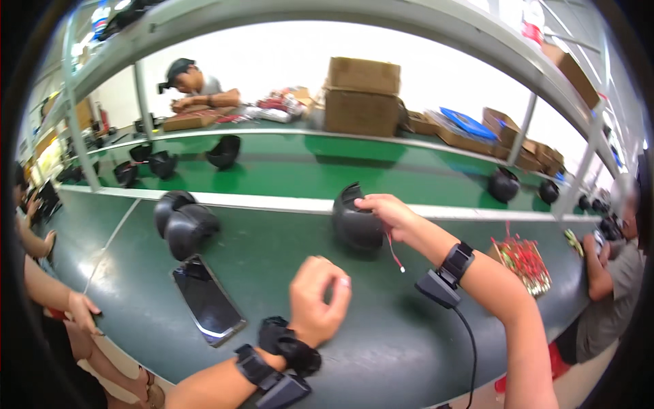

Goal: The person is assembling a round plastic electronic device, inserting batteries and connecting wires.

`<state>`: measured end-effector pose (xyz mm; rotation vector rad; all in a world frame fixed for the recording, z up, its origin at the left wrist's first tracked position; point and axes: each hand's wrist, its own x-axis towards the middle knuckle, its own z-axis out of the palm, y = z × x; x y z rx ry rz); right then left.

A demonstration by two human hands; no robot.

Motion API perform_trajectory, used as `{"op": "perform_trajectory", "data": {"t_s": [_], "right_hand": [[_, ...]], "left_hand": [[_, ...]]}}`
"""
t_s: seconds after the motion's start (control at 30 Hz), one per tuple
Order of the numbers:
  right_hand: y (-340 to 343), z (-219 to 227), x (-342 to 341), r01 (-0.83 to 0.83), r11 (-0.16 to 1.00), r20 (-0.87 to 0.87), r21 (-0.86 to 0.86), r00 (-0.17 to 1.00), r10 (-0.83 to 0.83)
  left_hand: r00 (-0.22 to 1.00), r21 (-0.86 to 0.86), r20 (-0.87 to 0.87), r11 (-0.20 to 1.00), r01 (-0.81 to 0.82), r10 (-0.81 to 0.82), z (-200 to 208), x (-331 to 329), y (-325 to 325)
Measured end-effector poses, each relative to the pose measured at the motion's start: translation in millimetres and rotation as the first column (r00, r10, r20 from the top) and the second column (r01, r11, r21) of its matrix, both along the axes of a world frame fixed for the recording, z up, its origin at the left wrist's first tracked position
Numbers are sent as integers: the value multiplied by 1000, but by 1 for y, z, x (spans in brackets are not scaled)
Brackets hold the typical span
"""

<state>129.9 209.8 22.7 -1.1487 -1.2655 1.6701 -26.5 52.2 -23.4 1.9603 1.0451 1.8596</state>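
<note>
Black helmet shell (355, 221) frame centre, right hand (386, 211) gripping rim; left hand (317, 300) loosely curled, empty; brown cartons (361, 95) upper centre.

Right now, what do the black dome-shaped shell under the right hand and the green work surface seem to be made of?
Black dome-shaped shell: probably moulded plastic, matte, with soft highlights on its curve. Green work surface: looks like rubbery or vinyl matting, smooth with a dull sheen. Right hand touches the shell's top edge.
</note>
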Motion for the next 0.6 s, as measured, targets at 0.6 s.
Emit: {"op": "perform_trajectory", "data": {"t_s": [0.6], "right_hand": [[-189,13,97,-522,840,358,147,820,446]], "left_hand": [[726,-61,-619,940,336,-300,27,19,-23]]}}
